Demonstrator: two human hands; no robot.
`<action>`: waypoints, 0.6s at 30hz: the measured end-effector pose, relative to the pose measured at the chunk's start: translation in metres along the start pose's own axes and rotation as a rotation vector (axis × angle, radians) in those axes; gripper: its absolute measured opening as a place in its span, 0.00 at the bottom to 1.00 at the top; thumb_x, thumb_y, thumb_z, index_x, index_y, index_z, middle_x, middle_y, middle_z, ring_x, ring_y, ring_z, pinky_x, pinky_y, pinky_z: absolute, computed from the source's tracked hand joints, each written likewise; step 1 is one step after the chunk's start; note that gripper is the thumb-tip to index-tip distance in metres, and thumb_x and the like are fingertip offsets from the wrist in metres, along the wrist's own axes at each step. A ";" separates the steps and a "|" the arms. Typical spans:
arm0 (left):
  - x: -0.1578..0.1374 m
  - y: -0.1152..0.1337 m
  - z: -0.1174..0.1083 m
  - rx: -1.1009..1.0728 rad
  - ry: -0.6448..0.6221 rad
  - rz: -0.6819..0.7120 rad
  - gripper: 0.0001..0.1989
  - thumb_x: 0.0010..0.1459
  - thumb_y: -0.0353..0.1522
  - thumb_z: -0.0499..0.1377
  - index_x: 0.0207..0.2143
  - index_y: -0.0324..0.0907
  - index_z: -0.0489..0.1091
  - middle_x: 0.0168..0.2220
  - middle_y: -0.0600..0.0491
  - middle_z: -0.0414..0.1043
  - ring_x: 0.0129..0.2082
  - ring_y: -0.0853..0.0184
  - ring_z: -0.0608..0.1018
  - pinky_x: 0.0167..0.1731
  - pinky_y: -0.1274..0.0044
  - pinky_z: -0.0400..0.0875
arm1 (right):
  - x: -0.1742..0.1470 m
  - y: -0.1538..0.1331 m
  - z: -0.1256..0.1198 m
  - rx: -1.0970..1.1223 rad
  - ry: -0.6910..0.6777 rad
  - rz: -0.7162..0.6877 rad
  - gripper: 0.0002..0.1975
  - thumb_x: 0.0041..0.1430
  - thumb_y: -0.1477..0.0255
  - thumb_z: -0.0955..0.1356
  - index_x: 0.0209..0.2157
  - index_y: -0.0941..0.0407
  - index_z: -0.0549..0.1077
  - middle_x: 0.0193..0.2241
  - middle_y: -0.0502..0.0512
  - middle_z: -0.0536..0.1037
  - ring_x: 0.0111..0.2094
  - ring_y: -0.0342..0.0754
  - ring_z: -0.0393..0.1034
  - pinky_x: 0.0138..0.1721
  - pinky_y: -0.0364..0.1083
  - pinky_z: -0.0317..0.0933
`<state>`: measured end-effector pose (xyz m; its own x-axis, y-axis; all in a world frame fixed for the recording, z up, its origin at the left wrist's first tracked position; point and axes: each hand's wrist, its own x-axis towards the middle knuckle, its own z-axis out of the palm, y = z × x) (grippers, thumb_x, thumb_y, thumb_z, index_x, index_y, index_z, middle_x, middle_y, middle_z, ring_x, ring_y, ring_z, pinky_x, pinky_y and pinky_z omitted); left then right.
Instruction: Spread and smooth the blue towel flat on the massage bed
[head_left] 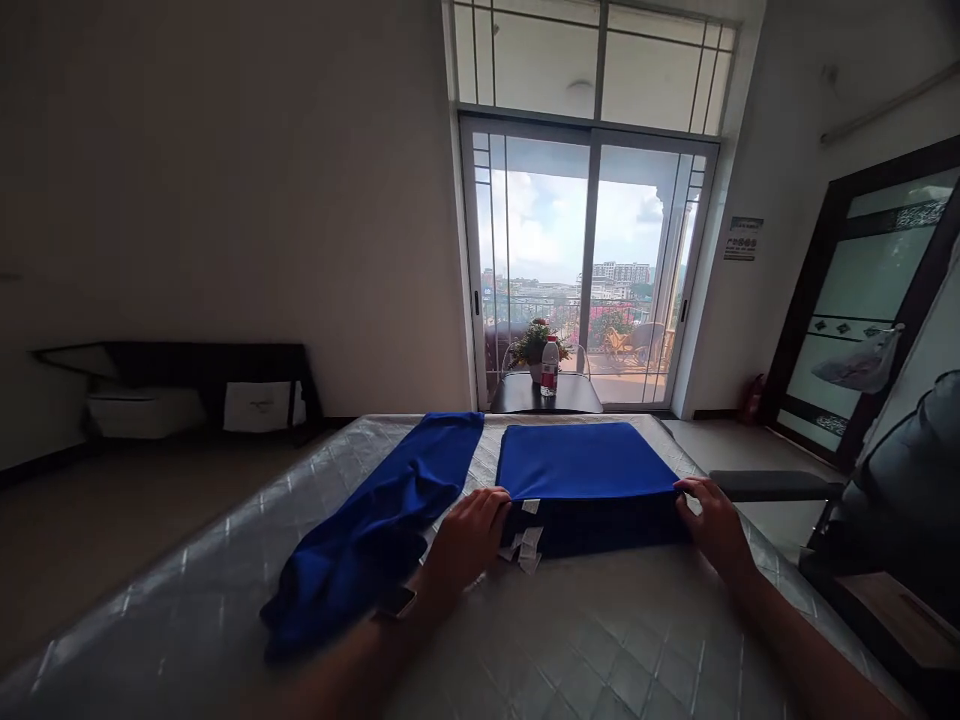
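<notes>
A neat stack of folded blue cloth [589,462] lies on a quilted, plastic-covered mattress [600,640]. White tags [529,548] stick out of its near left side. My left hand [471,530] is closed on the near left corner of the top layer, fingers bent over the edge. At the near right corner, my right hand [712,520] pinches the same edge between thumb and fingers. Left of the stack sprawls a loose, crumpled blue cloth [382,510], close to my left wrist, which wears a dark watch [397,602].
Beyond the mattress, a small dark table [517,394] bears a water bottle [550,368] and a potted plant [534,345] before the sliding glass door. A dark armrest [776,487] stands at right. Against the left wall is a black rack [210,362] with white boxes.
</notes>
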<state>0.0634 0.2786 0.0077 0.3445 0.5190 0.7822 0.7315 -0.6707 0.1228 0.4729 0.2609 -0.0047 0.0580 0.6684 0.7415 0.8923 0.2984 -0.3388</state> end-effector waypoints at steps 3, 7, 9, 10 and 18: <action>-0.001 0.002 -0.007 0.040 -0.045 0.043 0.06 0.66 0.30 0.50 0.41 0.46 0.67 0.39 0.50 0.76 0.42 0.60 0.78 0.46 0.65 0.74 | 0.000 -0.006 -0.006 -0.047 0.002 -0.001 0.10 0.61 0.66 0.62 0.41 0.52 0.71 0.44 0.57 0.76 0.47 0.54 0.71 0.50 0.55 0.65; -0.004 0.002 -0.008 0.092 -0.099 0.078 0.06 0.63 0.28 0.52 0.36 0.46 0.68 0.37 0.52 0.76 0.41 0.60 0.78 0.46 0.65 0.72 | -0.005 -0.012 -0.010 -0.085 -0.115 0.006 0.09 0.60 0.68 0.61 0.38 0.51 0.71 0.39 0.54 0.76 0.42 0.52 0.72 0.46 0.53 0.65; -0.004 0.003 -0.008 0.109 -0.094 0.097 0.06 0.61 0.28 0.53 0.35 0.46 0.68 0.36 0.53 0.76 0.41 0.61 0.78 0.46 0.65 0.71 | -0.006 -0.012 -0.011 -0.101 -0.146 0.012 0.09 0.60 0.68 0.61 0.37 0.51 0.72 0.38 0.53 0.77 0.41 0.52 0.72 0.44 0.52 0.65; -0.003 0.004 -0.008 0.115 -0.092 0.109 0.06 0.60 0.27 0.53 0.35 0.46 0.68 0.37 0.53 0.76 0.41 0.61 0.77 0.46 0.65 0.71 | -0.006 -0.012 -0.011 -0.114 -0.152 0.016 0.09 0.60 0.68 0.61 0.37 0.50 0.72 0.38 0.53 0.77 0.41 0.52 0.72 0.44 0.51 0.65; 0.000 0.005 -0.009 0.073 -0.146 0.165 0.08 0.56 0.26 0.54 0.37 0.46 0.68 0.46 0.49 0.75 0.50 0.58 0.75 0.53 0.63 0.70 | -0.003 -0.020 -0.012 -0.308 -0.144 -0.065 0.07 0.59 0.69 0.62 0.34 0.51 0.72 0.38 0.55 0.77 0.43 0.55 0.70 0.48 0.56 0.62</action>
<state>0.0614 0.2705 0.0135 0.5407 0.4804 0.6905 0.6971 -0.7154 -0.0481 0.4601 0.2448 0.0073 -0.0476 0.7509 0.6587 0.9865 0.1386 -0.0868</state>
